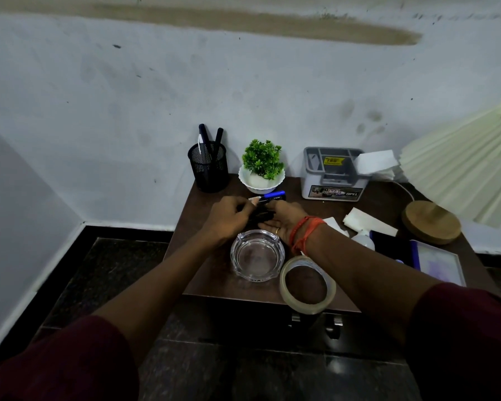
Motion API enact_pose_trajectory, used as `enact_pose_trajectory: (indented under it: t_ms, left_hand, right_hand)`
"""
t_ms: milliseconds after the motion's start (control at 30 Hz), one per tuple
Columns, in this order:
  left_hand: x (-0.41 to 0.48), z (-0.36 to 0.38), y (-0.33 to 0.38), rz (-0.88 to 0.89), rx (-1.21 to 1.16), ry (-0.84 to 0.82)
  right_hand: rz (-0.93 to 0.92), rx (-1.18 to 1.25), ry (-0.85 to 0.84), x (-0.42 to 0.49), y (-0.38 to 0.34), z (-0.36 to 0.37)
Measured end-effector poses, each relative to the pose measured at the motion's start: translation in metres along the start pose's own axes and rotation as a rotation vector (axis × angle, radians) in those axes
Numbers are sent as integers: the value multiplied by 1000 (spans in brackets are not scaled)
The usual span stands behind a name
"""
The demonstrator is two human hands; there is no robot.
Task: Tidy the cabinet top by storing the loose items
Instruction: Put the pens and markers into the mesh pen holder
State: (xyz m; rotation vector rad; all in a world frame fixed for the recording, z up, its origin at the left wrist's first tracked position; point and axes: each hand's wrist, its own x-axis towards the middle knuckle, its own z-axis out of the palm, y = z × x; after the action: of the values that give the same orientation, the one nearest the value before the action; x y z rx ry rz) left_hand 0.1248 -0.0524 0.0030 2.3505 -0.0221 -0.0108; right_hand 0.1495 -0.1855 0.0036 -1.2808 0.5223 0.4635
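The person stands over the dark brown cabinet top [368, 198], both arms in maroon sleeves reaching to its middle. The left hand [229, 217] has its fingers curled and pinches the left end of a blue marker [269, 196], which lies level, just clear of the top, in front of the plant pot. The right hand [284, 222] is turned palm up beside it with the fingers fairly straight. Something small and black [262, 217] rests on them, too dark to identify. Orange threads [304, 231] circle that wrist.

Just near of the hands sits a clear glass ashtray [256, 257], and a roll of clear tape [307, 285] lies beside it to the right, at the near edge. At the far left corner stands a black mesh pen holder [209, 172] with two black pens [204, 140] upright in it. Right of that is a small green plant [262, 159] in a white bowl. Further right is a grey organiser box [334, 176] with white paper slips [373, 160] sticking out.

On the right side lie folded white papers [365, 221], a small white bottle [365, 238] and a blue-edged tray [437, 264]. A lamp with a pleated shade [460, 157] stands there on a round wooden base [430, 222].
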Motion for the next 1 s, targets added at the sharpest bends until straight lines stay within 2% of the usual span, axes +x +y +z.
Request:
enact_pose_trajectory:
  t_ms: [167,333,1000]
  left_hand:
    - [-1,-1,-6,41,66,-34]
    - [-3,-2,-7,41,36,-37]
    - [-14,-18,-9,45,-153,102]
  right_hand:
    - [-12,48,7,5,3,0]
    - [-10,37,17,9,4,1]
    - [-85,18,-16,-13,-7,22]
